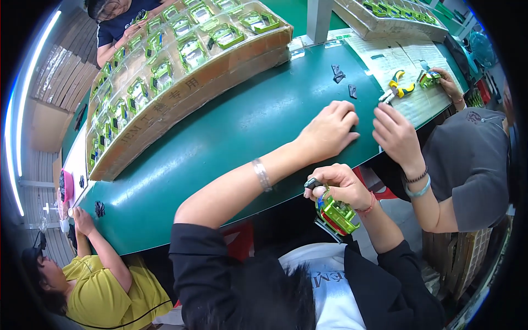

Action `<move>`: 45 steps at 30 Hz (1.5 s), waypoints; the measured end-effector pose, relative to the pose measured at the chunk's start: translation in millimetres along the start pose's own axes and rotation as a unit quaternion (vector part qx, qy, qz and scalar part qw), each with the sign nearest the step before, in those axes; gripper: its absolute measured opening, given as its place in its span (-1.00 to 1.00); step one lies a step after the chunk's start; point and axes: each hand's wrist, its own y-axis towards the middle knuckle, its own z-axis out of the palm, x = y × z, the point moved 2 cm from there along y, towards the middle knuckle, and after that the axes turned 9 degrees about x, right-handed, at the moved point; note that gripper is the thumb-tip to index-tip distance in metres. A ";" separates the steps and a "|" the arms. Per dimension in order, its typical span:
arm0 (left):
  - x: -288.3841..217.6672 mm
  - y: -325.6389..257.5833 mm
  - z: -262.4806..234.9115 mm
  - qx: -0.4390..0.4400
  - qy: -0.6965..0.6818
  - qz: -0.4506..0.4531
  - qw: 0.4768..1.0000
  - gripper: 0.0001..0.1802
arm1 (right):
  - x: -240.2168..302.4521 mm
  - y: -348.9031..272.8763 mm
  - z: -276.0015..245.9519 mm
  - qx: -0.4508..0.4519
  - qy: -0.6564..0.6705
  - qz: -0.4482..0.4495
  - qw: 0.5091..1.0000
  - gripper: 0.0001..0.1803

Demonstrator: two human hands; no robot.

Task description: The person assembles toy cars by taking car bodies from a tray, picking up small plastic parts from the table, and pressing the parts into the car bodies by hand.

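Observation:
My left hand (329,132) reaches over the green tabletop (231,137), palm down, with bent fingers and the thumb apart from them. No object shows in it, though its palm is hidden. In front of the table's near edge, my right hand (345,188) is closed on a bright green plastic housing (340,213) with blue and red parts inside. A small dark piece (313,184) sits at the thumb and fingertips of that hand. Several small black plastic pieces (337,73) lie on the table beyond my left hand.
A large cardboard tray (192,91) of green housings stands at the far left, another (385,25) at the back right. Yellow-handled pliers (400,85) lie on paper sheets. A co-worker at right reaches a hand (399,135) close to mine; others sit left and opposite.

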 end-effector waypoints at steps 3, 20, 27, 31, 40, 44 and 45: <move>-6.0 11.8 2.9 0.007 -0.021 -0.011 1.000 -0.64 | -3.7 -0.3 -3.5 0.009 0.015 -0.022 1.000 -0.80; -15.6 -451.0 -336.4 -0.241 0.565 -0.519 0.595 -0.70 | -19.3 47.9 29.8 0.004 -0.162 -0.030 0.986 -0.87; 18.6 -642.1 -374.8 -0.192 0.495 -0.745 0.403 -0.27 | -19.4 50.5 36.5 -0.020 -0.206 0.006 0.978 -0.85; 23.2 -680.2 -402.8 -0.208 0.444 -0.747 0.449 -0.31 | -16.9 59.8 39.6 -0.009 -0.235 0.001 0.972 -0.87; 15.5 -531.9 -306.6 -0.157 0.247 -0.585 0.757 -0.50 | -5.5 61.9 30.1 0.020 -0.249 -0.028 0.968 -0.86; 1.4 -413.4 -262.0 -0.080 0.188 -0.486 0.850 -0.57 | -8.3 56.0 23.9 0.047 -0.231 -0.027 0.971 -0.84; 4.5 -388.3 -255.8 -0.059 0.163 -0.462 0.870 -0.56 | -10.1 54.2 23.2 0.054 -0.230 -0.038 0.971 -0.84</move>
